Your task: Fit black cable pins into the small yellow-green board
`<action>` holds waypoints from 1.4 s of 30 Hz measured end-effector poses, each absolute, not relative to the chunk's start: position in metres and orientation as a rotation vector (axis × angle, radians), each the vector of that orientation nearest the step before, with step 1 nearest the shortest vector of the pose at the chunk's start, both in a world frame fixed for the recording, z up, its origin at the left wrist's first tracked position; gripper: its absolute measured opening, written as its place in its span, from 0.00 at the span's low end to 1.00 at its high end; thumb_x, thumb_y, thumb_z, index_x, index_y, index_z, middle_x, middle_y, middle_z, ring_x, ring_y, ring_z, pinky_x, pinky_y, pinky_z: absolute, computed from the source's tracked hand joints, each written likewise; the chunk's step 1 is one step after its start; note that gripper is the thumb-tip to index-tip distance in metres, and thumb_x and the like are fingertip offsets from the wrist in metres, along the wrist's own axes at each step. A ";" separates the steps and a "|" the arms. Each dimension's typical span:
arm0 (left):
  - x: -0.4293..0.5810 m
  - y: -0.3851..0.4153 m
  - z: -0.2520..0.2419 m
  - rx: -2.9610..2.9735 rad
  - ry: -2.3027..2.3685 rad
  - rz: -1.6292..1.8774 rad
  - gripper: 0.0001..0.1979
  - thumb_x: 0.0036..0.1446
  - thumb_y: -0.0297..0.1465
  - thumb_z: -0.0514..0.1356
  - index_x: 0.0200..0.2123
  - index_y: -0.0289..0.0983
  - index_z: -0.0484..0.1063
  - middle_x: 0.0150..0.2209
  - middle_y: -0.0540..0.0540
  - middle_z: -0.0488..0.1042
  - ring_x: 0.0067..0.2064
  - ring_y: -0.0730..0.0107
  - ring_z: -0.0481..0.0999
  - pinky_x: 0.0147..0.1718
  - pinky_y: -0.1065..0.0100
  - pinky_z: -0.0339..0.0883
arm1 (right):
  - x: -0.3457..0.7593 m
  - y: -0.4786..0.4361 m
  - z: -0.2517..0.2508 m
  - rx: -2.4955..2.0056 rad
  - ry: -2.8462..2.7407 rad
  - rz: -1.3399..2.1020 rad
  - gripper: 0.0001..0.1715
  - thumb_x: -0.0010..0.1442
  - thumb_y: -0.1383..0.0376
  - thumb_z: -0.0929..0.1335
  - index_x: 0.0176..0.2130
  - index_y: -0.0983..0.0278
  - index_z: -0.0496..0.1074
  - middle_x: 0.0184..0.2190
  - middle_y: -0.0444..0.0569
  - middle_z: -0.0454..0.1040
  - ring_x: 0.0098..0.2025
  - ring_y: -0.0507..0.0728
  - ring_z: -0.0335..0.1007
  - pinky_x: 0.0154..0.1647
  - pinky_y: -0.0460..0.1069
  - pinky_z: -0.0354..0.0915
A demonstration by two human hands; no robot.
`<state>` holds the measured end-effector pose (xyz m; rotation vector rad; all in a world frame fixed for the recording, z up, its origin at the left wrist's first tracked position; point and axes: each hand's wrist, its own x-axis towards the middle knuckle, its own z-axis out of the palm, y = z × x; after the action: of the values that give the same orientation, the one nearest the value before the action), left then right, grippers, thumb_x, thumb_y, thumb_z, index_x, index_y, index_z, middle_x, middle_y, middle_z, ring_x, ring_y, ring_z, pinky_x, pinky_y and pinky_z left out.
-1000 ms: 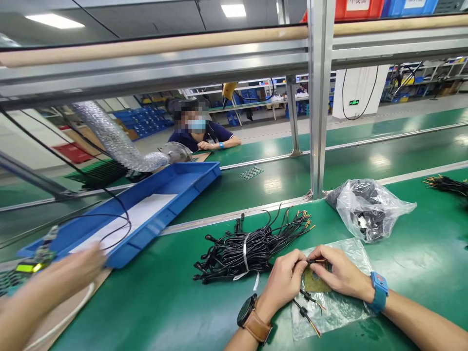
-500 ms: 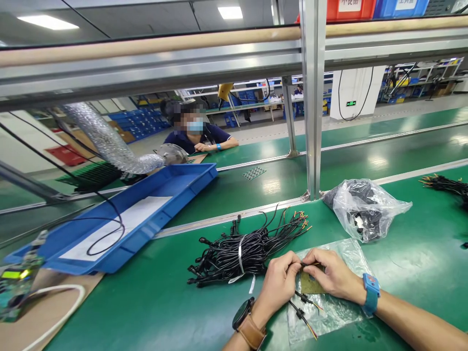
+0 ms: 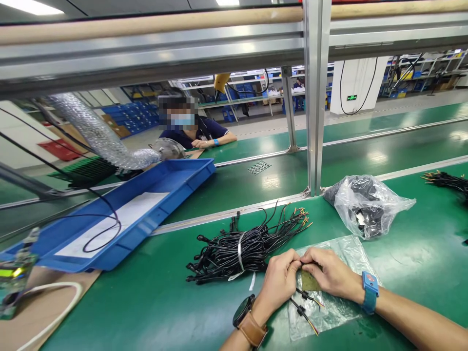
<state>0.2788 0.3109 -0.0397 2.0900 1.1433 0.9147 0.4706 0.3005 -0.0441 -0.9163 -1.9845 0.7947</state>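
Observation:
My left hand [image 3: 280,275] and my right hand [image 3: 331,270] meet fingertip to fingertip over a clear plastic bag [image 3: 347,253]. Both are closed in a pinch, with a small dark piece, mostly covered by the fingers, between them. From under my left hand come two black cables [image 3: 300,310], each with a black ring-like part and thin coloured wires at its end. A flat olive-brown piece [image 3: 310,282] shows on the bag below my right fingers. Beyond my left hand lies a tied bundle of black cables [image 3: 234,253], with bare copper ends at its right.
A clear bag of dark parts [image 3: 365,207] stands by the metal post [image 3: 317,107]. At left are a blue tray [image 3: 190,183] with paper in it and a circuit board [image 3: 14,287]. Another cable bundle [image 3: 448,180] lies far right. A masked person [image 3: 197,136] sits across the bench.
The camera view has shifted slightly. My hands stay together in nearly the same pinch, and the bundle and bags have not moved on the bench.

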 end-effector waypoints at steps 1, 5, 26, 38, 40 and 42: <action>0.279 0.311 -0.040 2.089 1.142 0.913 0.12 0.64 0.28 0.51 0.27 0.39 0.62 0.24 0.52 0.65 0.27 0.71 0.65 0.29 0.69 0.52 | 0.471 0.300 -0.045 -0.927 -1.996 0.790 0.07 0.67 0.71 0.64 0.39 0.61 0.70 0.34 0.47 0.75 0.35 0.56 0.72 0.36 0.48 0.64; 0.280 0.311 -0.040 2.068 1.138 0.911 0.12 0.64 0.28 0.51 0.26 0.39 0.62 0.24 0.52 0.64 0.27 0.71 0.64 0.29 0.69 0.53 | 0.468 0.300 -0.046 -0.960 -2.003 0.776 0.07 0.67 0.71 0.64 0.37 0.62 0.70 0.32 0.47 0.75 0.34 0.56 0.72 0.35 0.49 0.63; 0.275 0.314 -0.028 1.942 1.143 0.869 0.11 0.66 0.32 0.54 0.31 0.37 0.70 0.27 0.50 0.72 0.28 0.71 0.67 0.28 0.71 0.57 | 0.473 0.308 -0.034 -0.973 -1.915 0.855 0.03 0.65 0.66 0.68 0.38 0.63 0.73 0.32 0.46 0.78 0.33 0.54 0.73 0.34 0.47 0.65; 0.277 0.308 -0.034 2.040 1.155 0.921 0.12 0.64 0.29 0.52 0.26 0.39 0.64 0.22 0.51 0.66 0.26 0.70 0.66 0.27 0.69 0.54 | 0.471 0.305 -0.038 -0.934 -1.911 0.898 0.07 0.67 0.64 0.67 0.37 0.62 0.74 0.31 0.47 0.77 0.32 0.55 0.72 0.33 0.47 0.64; 0.277 0.308 -0.035 2.042 1.156 0.928 0.12 0.63 0.28 0.52 0.26 0.39 0.63 0.22 0.51 0.66 0.26 0.70 0.66 0.27 0.69 0.54 | 0.471 0.305 -0.040 -0.932 -1.942 0.871 0.06 0.67 0.65 0.67 0.38 0.62 0.74 0.31 0.47 0.77 0.32 0.55 0.72 0.33 0.47 0.64; 0.277 0.307 -0.036 2.043 1.154 0.936 0.12 0.63 0.28 0.53 0.25 0.39 0.62 0.22 0.52 0.65 0.25 0.70 0.66 0.27 0.69 0.53 | 0.471 0.305 -0.041 -0.920 -1.972 0.847 0.06 0.67 0.65 0.67 0.37 0.62 0.74 0.31 0.47 0.77 0.32 0.55 0.72 0.33 0.48 0.64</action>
<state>0.2775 0.3074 -0.0359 2.0435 1.1542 0.9357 0.4710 0.3047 -0.0413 -0.9204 -1.9716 0.8468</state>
